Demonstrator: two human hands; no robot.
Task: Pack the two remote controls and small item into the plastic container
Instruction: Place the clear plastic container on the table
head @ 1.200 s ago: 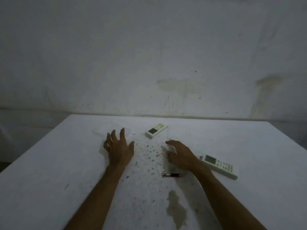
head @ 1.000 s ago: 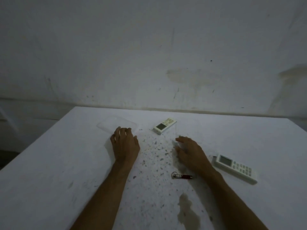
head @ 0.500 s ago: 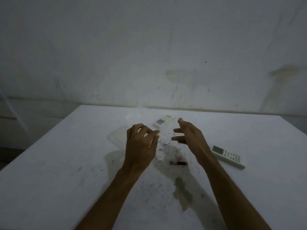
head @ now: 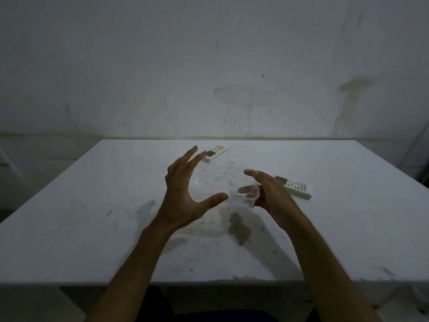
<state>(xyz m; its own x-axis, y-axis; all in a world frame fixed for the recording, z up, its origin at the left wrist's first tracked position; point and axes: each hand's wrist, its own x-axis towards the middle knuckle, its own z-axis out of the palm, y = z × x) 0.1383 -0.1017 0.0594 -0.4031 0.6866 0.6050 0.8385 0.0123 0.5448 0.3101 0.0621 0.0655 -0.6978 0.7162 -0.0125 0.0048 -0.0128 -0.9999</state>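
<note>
1. White table [head: 69, 217], peppered with dark specks through the middle and carrying one brownish-grey blotch near the front.
2. Far remote control [head: 215, 153]: off-white body, dark screen patch.
3. Near remote control [head: 294, 186]: white, greyish screen, rows of small pale buttons.
4. Plastic container [head: 246, 197]: clear, see-through, faint whitish rim.
5. Wall [head: 162, 66]: grey-white, with yellowish-brown stains and streaks and a few small dark dots.

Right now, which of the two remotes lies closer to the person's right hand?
The remote on the right, just beyond the right hand. The other remote lies farther back, past the left hand's fingertips.
</note>
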